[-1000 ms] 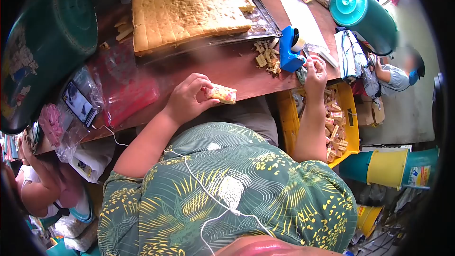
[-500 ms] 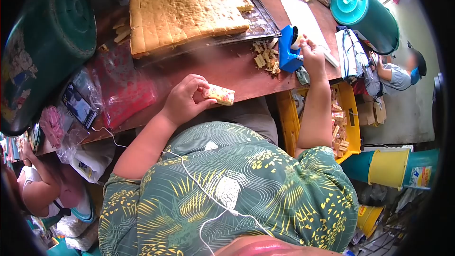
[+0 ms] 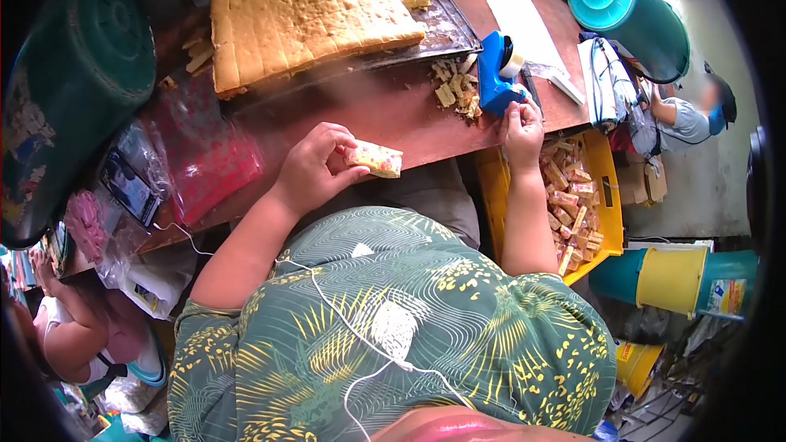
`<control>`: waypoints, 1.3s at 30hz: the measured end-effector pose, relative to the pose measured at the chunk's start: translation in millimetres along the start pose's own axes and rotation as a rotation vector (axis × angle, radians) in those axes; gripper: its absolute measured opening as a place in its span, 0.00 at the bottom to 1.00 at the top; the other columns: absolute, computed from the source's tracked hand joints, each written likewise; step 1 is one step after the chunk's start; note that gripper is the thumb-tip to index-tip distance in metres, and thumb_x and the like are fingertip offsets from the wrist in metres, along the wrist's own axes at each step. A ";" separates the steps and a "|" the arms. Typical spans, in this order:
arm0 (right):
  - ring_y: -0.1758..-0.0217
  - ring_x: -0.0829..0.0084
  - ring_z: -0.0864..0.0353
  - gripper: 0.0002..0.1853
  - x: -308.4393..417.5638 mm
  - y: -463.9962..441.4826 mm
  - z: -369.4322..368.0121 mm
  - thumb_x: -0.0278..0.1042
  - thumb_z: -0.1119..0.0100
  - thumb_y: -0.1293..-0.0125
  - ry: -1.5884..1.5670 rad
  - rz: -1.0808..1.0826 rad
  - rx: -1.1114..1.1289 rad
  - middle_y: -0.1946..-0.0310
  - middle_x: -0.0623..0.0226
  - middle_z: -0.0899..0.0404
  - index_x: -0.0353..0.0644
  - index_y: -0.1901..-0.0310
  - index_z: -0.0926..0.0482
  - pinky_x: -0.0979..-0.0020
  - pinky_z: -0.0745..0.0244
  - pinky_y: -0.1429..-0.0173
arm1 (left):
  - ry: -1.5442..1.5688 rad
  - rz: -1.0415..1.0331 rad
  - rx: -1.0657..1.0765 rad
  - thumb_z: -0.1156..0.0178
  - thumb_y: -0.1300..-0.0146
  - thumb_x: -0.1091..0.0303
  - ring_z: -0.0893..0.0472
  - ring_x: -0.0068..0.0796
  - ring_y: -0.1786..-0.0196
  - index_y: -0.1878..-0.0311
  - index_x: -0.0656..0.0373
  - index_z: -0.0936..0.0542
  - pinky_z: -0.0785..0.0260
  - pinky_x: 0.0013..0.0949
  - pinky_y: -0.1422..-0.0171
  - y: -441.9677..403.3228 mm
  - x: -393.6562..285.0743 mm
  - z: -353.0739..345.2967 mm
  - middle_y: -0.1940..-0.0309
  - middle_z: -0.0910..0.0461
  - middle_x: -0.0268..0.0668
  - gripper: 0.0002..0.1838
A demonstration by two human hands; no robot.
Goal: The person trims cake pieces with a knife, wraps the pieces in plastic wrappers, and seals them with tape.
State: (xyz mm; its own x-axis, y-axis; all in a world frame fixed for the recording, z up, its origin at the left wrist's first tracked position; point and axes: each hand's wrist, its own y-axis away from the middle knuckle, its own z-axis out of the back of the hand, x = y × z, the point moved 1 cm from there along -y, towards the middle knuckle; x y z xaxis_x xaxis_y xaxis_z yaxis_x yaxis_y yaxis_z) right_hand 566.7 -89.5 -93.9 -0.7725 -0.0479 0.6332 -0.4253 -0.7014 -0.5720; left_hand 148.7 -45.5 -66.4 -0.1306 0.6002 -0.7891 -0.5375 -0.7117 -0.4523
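Between the thumb and fingers of my left hand (image 3: 315, 162) is a slice of cake in a printed clear wrapper (image 3: 377, 160), held just off the table's front edge. My right hand (image 3: 522, 133) is pinched closed at the front end of a blue tape dispenser (image 3: 495, 78), whose pale tape roll (image 3: 512, 64) shows on top. A strip of tape seems to be in that pinch, though it is hardly visible. A large sheet of yellow cake (image 3: 319, 16), scored into slices, lies on a dark baking tray (image 3: 446, 20) beyond my hands.
Cake scraps (image 3: 455, 90) lie beside the dispenser. Below my right forearm, a yellow crate (image 3: 610, 196) holds many wrapped slices. Red plastic (image 3: 213, 155) and a phone (image 3: 129, 184) lie at left. Green bins (image 3: 115, 49) flank the table. Other people (image 3: 692, 119) are at both sides.
My right hand has come down from the tape roll toward me, to the dispenser's front end. My left hand still holds the wrapped slice, and the view has shifted slightly.
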 end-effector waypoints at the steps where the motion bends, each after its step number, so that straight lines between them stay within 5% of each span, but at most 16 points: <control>1: 0.41 0.67 0.20 0.16 -6.1 -0.7 2.1 0.34 0.40 0.24 -0.069 -0.056 0.040 0.57 0.56 0.17 0.36 0.71 0.20 0.64 0.27 0.37 | -0.001 -0.002 0.000 0.19 0.46 0.69 0.21 0.21 0.63 0.54 0.57 0.21 0.24 0.27 0.61 0.0 -1.7 -0.3 0.53 0.22 0.37 0.21; 5: 0.62 0.81 0.21 0.10 2.3 -1.5 12.6 0.31 0.43 0.22 -0.420 -0.364 0.097 0.67 0.70 0.18 0.38 0.62 0.19 0.76 0.25 0.53 | -0.017 -0.041 -0.016 0.19 0.46 0.69 0.21 0.23 0.61 0.53 0.57 0.21 0.23 0.28 0.60 -0.6 -2.4 0.1 0.53 0.22 0.37 0.21; 7: 0.65 0.85 0.23 0.09 -10.7 4.8 8.5 0.31 0.44 0.21 -0.521 -0.336 -0.001 0.68 0.74 0.19 0.38 0.60 0.20 0.79 0.27 0.56 | -0.031 -0.075 -0.038 0.20 0.46 0.68 0.20 0.24 0.61 0.53 0.57 0.21 0.23 0.29 0.58 -0.3 -1.6 1.6 0.53 0.22 0.37 0.21; 8: 0.64 0.84 0.23 0.08 -7.1 5.7 13.3 0.30 0.44 0.21 -0.384 -0.328 0.026 0.68 0.75 0.21 0.39 0.60 0.20 0.78 0.26 0.55 | -0.038 -0.092 -0.052 0.20 0.46 0.68 0.20 0.25 0.60 0.53 0.56 0.21 0.23 0.29 0.57 -0.9 -1.7 1.1 0.53 0.22 0.37 0.21; 12: 0.56 0.80 0.23 0.07 79.4 6.5 1.2 0.30 0.43 0.22 -0.638 -0.324 0.518 0.61 0.72 0.21 0.37 0.59 0.19 0.75 0.27 0.47 | -0.046 -0.097 -0.055 0.20 0.46 0.68 0.18 0.31 0.59 0.54 0.56 0.21 0.21 0.33 0.53 4.0 2.8 -3.0 0.54 0.21 0.38 0.21; 14: 0.53 0.73 0.22 0.09 145.1 8.7 -17.9 0.31 0.39 0.25 -0.534 -0.042 0.815 0.58 0.65 0.21 0.32 0.57 0.18 0.73 0.27 0.45 | -0.106 -0.142 -0.060 0.19 0.47 0.66 0.17 0.35 0.58 0.54 0.55 0.21 0.21 0.36 0.53 4.6 -0.6 -1.8 0.55 0.21 0.38 0.21; 17: 0.60 0.65 0.21 0.14 216.3 21.0 -43.7 0.41 0.33 0.30 -0.359 0.168 1.110 0.63 0.58 0.24 0.34 0.60 0.15 0.63 0.25 0.57 | -0.225 -0.212 -0.087 0.19 0.48 0.64 0.16 0.39 0.56 0.53 0.54 0.21 0.20 0.39 0.52 5.6 -2.3 -1.6 0.56 0.20 0.39 0.22; 20: 0.67 0.56 0.22 0.22 239.3 32.2 -71.0 0.49 0.30 0.33 -0.250 0.273 1.072 0.71 0.54 0.24 0.33 0.67 0.16 0.58 0.28 0.62 | -0.277 -0.220 -0.131 0.20 0.47 0.61 0.16 0.42 0.55 0.54 0.54 0.20 0.20 0.41 0.51 9.7 -1.7 -1.5 0.55 0.19 0.40 0.22; 24: 0.71 0.54 0.23 0.32 212.7 21.2 -74.3 0.61 0.28 0.40 0.046 0.126 1.144 0.75 0.52 0.25 0.31 0.72 0.17 0.55 0.28 0.62 | -0.280 -0.184 -0.119 0.21 0.47 0.59 0.16 0.42 0.54 0.55 0.53 0.19 0.21 0.41 0.49 10.6 -3.3 0.9 0.55 0.18 0.38 0.20; 27: 0.65 0.57 0.21 0.25 175.3 25.6 -65.7 0.50 0.21 0.43 0.183 0.104 1.032 0.67 0.52 0.22 0.33 0.70 0.20 0.57 0.27 0.62 | -0.236 -0.155 -0.094 0.21 0.47 0.58 0.16 0.41 0.52 0.56 0.53 0.19 0.22 0.41 0.47 11.1 1.7 -2.6 0.55 0.18 0.36 0.20; 29: 0.63 0.58 0.21 0.21 180.3 38.3 -63.0 0.41 0.20 0.45 -0.168 0.228 0.903 0.65 0.53 0.22 0.35 0.63 0.21 0.59 0.25 0.60 | -0.167 -0.149 -0.079 0.21 0.47 0.58 0.16 0.40 0.52 0.56 0.53 0.19 0.22 0.41 0.46 9.9 5.1 -6.1 0.55 0.18 0.35 0.20; 31: 0.63 0.59 0.21 0.25 194.8 62.2 -52.1 0.25 0.19 0.49 -0.220 0.160 1.025 0.62 0.55 0.22 0.36 0.53 0.25 0.61 0.23 0.56 | -0.156 -0.191 -0.058 0.21 0.46 0.57 0.16 0.39 0.51 0.56 0.52 0.19 0.23 0.41 0.45 11.8 2.3 -10.6 0.54 0.18 0.35 0.20; 35: 0.59 0.55 0.19 0.25 161.9 51.5 -15.9 0.19 0.24 0.48 -0.242 -0.075 0.924 0.61 0.54 0.21 0.35 0.49 0.25 0.60 0.21 0.50 | -0.241 -0.279 -0.095 0.23 0.43 0.57 0.17 0.39 0.49 0.55 0.50 0.19 0.25 0.41 0.42 9.7 -5.8 11.7 0.53 0.17 0.34 0.18; 37: 0.58 0.55 0.19 0.23 152.1 21.6 36.3 0.19 0.26 0.47 0.030 0.122 0.789 0.60 0.55 0.20 0.35 0.50 0.24 0.60 0.21 0.49 | -0.296 -0.275 -0.190 0.24 0.40 0.60 0.17 0.39 0.49 0.55 0.51 0.19 0.26 0.40 0.42 9.2 -8.1 46.5 0.53 0.17 0.35 0.16; 39: 0.54 0.55 0.19 0.20 141.9 -13.3 100.1 0.17 0.27 0.48 0.354 0.076 0.820 0.57 0.57 0.19 0.36 0.52 0.22 0.60 0.21 0.49 | -0.407 -0.181 -0.464 0.29 0.36 0.60 0.17 0.41 0.48 0.55 0.53 0.17 0.27 0.42 0.40 14.7 -9.2 84.6 0.55 0.17 0.38 0.12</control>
State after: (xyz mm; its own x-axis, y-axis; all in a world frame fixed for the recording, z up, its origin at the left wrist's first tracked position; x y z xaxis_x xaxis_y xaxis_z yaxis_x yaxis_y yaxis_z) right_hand 510.0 -158.1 55.7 -0.9430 0.0120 0.3327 -0.0015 -0.9995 0.0320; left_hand 71.5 -30.6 -30.6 -0.4267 0.7513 -0.5035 -0.1760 -0.6151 -0.7685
